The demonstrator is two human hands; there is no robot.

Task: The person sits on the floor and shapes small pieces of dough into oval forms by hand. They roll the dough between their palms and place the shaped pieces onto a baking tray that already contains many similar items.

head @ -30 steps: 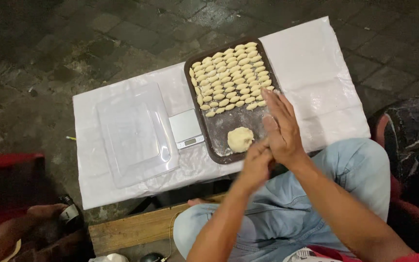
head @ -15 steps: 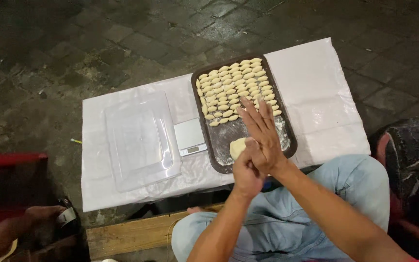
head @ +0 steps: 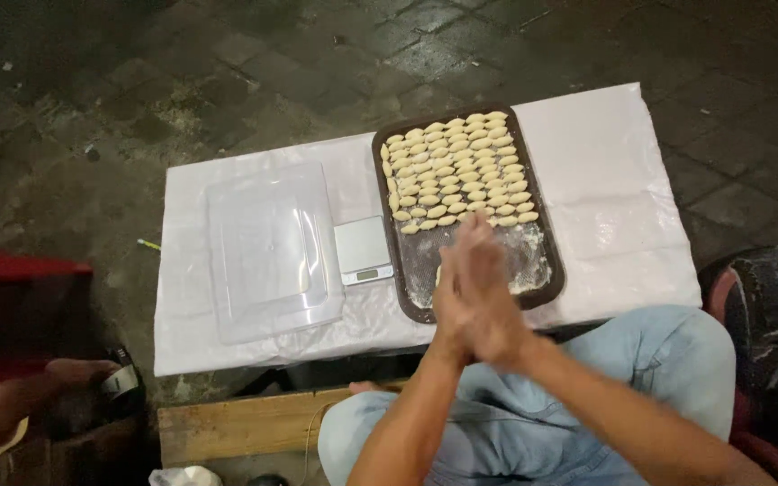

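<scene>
Fingers [head: 477,247] of both hands are pressed flat together over the tray [head: 547,270]; whether dough is held between cannot be told.

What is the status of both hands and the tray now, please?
Left hand and right hand pressed palm to palm above dark rectangular metal tray. Rows of small pale dough pieces at far end. Whether the palms hold anything: hidden.

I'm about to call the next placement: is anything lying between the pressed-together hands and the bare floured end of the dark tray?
Nothing visible does. The left hand and right hand, palms pressed together, hover directly over the floured near end of the dark tray. The rows of dough pieces fill only its far part, and the small scale sits off beside it.
</scene>
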